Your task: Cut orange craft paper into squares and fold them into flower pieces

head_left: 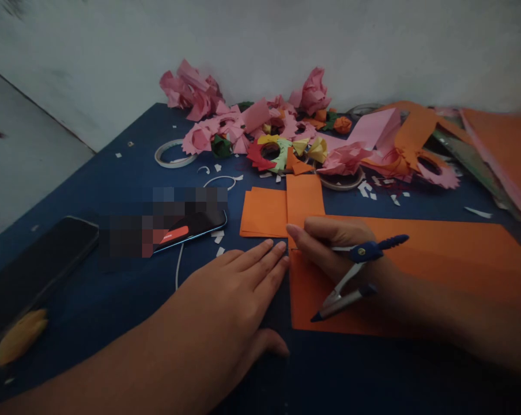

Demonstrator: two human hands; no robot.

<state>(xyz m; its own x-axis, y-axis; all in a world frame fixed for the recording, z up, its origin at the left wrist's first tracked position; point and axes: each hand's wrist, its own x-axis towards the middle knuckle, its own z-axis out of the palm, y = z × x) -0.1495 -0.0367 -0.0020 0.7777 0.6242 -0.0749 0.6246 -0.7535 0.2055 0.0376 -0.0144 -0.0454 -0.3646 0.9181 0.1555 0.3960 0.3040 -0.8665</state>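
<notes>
My left hand lies flat on the blue table, its fingertips at the left edge of a large orange sheet and its thumb spread. My right hand is closed around one leg of a blue and silver compass; the other leg, carrying a blue-tipped pen, points down over the sheet. The compass point is hidden near my right fingertips. At the sheet's upper left corner an upright orange strip overlaps it, beside small orange rectangles.
Pink paper flowers and rings, tape rolls and white scraps lie along the back. Phones and a white cable are on the left, with a yellow object. Stacked orange and pink sheets sit at back right.
</notes>
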